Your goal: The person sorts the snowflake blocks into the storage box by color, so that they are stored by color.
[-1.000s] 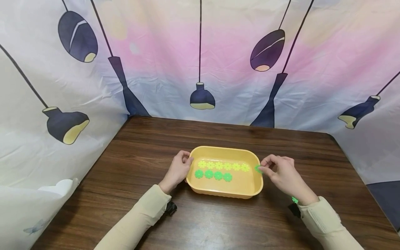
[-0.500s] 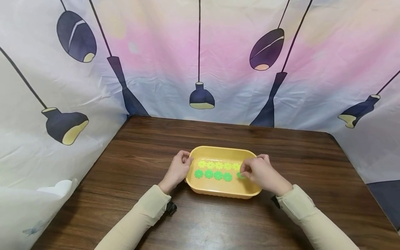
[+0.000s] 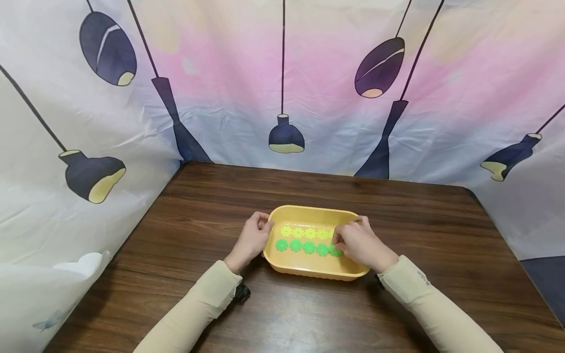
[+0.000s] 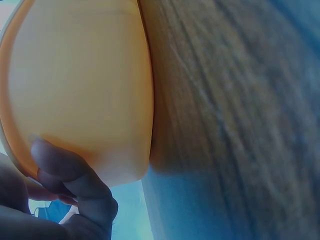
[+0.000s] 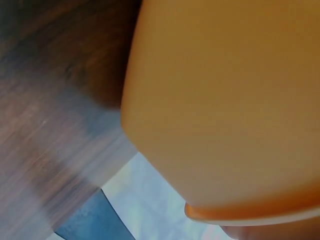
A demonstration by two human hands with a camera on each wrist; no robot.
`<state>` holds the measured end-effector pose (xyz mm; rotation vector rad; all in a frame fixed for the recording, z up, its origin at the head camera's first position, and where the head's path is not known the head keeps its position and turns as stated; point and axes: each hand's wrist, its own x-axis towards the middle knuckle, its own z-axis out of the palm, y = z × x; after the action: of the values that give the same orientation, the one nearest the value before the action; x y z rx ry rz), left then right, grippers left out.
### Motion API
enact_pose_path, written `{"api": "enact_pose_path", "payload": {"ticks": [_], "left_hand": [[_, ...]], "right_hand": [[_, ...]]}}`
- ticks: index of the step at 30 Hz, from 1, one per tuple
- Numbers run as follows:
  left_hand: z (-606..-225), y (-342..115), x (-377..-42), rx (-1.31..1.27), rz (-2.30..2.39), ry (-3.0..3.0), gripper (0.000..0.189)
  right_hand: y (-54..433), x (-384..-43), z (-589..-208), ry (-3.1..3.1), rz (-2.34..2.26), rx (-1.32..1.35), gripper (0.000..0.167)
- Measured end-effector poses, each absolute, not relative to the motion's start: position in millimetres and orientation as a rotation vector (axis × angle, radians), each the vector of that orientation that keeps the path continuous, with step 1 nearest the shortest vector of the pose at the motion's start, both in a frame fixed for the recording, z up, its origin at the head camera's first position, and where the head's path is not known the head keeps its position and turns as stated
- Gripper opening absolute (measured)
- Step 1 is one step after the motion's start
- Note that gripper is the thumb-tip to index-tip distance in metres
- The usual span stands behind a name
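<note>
A yellow plastic tray (image 3: 309,268) sits on the table. My left hand (image 3: 252,240) grips its left rim, thumb against the outer wall in the left wrist view. Inside lie two rows of flat flower-shaped plastic pieces. The far row holds several yellow flower pieces (image 3: 298,232), its right end hidden behind my right hand. Nearer is a row of several green flower pieces (image 3: 309,247). My right hand (image 3: 359,242) reaches over the tray's right rim, its fingers pinching the rightmost green flower piece (image 3: 335,251), partly covered. The right wrist view shows mostly the tray's outer wall (image 5: 225,110).
The dark wood-grain table (image 3: 282,314) spreads around the tray. A cloth backdrop (image 3: 326,63) printed with hanging lamps stands behind it and along the sides. A white cloth (image 3: 35,289) hangs at the table's left edge.
My right hand has carried a green flower piece from beyond the tray's right rim to the right end of the green row. The left hand has stayed on the rim.
</note>
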<state>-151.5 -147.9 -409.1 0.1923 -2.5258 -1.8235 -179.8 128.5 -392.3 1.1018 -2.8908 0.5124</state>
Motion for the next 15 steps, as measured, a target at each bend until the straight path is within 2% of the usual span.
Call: {"api": "enact_pose_path", "payload": {"ticks": [15], "left_hand": [[-407.6,-147.6,-150.5,0.203,-1.824,-2.541,0.021]], "right_hand": [[126.8,-183.5,-398.3,-2.885,0.398,1.084,0.023]]}}
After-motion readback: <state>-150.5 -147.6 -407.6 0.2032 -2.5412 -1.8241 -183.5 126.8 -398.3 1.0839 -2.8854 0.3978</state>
